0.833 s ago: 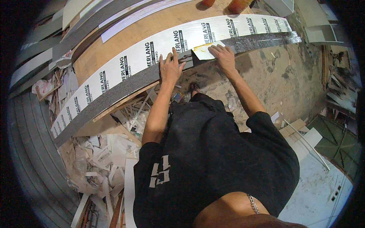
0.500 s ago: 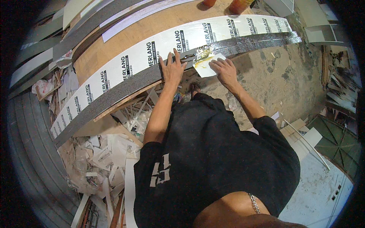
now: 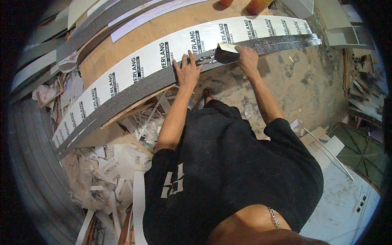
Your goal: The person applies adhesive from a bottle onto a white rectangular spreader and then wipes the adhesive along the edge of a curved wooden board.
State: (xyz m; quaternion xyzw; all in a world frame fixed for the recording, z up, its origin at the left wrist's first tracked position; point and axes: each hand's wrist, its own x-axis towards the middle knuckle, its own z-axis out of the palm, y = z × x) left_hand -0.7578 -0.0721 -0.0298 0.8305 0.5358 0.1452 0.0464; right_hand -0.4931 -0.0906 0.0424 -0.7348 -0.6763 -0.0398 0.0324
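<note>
A long curved white board (image 3: 149,65) with printed dark lettering lies across the bench, with a dark grey strip (image 3: 151,86) along its near edge. My left hand (image 3: 188,75) rests on the strip with fingers spread, their tips reaching onto the white part. Pinched in my right hand (image 3: 248,60) is a small flat white spreader (image 3: 228,47) with yellowish glue on it, tilted up over the strip. Shiny wet glue (image 3: 277,45) coats the strip to the right of that hand. Small glossy streaks lie between my hands.
Reddish-orange containers (image 3: 255,7) stand at the bench's far edge. More strips and boards (image 3: 134,26) lie behind at the left. White offcuts (image 3: 110,167) are heaped on the floor below left. A pale blue panel (image 3: 339,208) lies at lower right.
My right hand has moved slightly up and right, and the spreader has turned from lying nearly flat to a steep tilt. My left hand stays almost in place.
</note>
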